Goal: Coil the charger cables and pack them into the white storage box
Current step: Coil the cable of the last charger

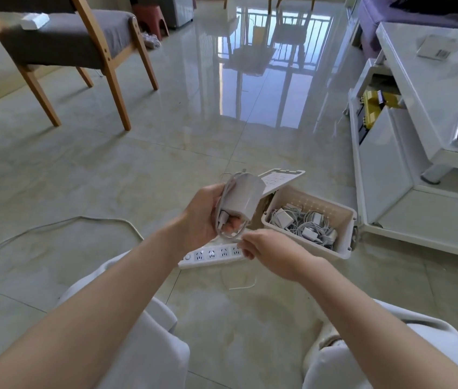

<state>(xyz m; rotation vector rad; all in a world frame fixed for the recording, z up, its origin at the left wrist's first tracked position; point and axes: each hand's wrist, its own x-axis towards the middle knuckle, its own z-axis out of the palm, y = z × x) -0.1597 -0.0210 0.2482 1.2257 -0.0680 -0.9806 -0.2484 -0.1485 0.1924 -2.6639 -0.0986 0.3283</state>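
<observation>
My left hand (204,217) grips a white charger block (243,199) with its thin white cable wound in loops around it. My right hand (268,249) pinches the loose end of that cable (230,234) just below the block. The white storage box (343,217) sits open on the floor to the right of my hands. Inside it lie several coiled chargers and cables (303,223). Its lid (281,178) leans behind the box's left end.
A white power strip (211,255) lies on the tiled floor under my hands, its cord (62,223) trailing left. A thin white cable (240,286) lies near it. A wooden chair (67,37) stands at back left, a white TV cabinet (407,169) at right.
</observation>
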